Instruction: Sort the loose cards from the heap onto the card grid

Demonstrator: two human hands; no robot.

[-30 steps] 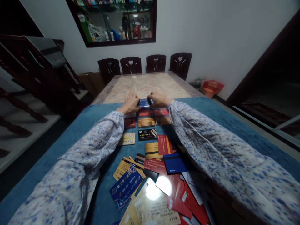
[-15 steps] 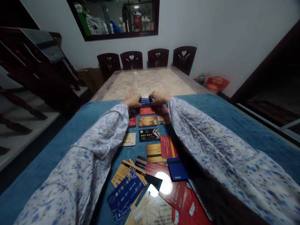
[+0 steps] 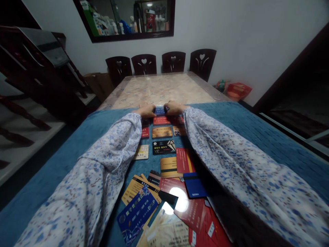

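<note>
Both my arms, in flowered sleeves, stretch out over a blue cloth [image 3: 244,123]. My left hand [image 3: 147,110] and my right hand [image 3: 174,107] pinch the two ends of a dark blue card [image 3: 159,110] at the far edge of the cloth. Below it lie rows of cards: a red card [image 3: 161,120], a gold-brown card [image 3: 161,132], a black VIP card [image 3: 163,147]. Closer to me is a loose pile of cards, among them a blue card with a stripe [image 3: 194,185] and a shiny red card [image 3: 189,207].
The marble table [image 3: 159,90] runs on beyond the cloth to four dark chairs [image 3: 159,63] against the wall. A glass cabinet [image 3: 128,17] hangs above them. A red bag [image 3: 238,91] sits on the floor at the right. Dark wooden furniture [image 3: 38,68] stands at the left.
My hands have stayed on the blue card and lowered it slightly toward the cloth. The camera has tipped a little, so the far chairs sit higher in view.
</note>
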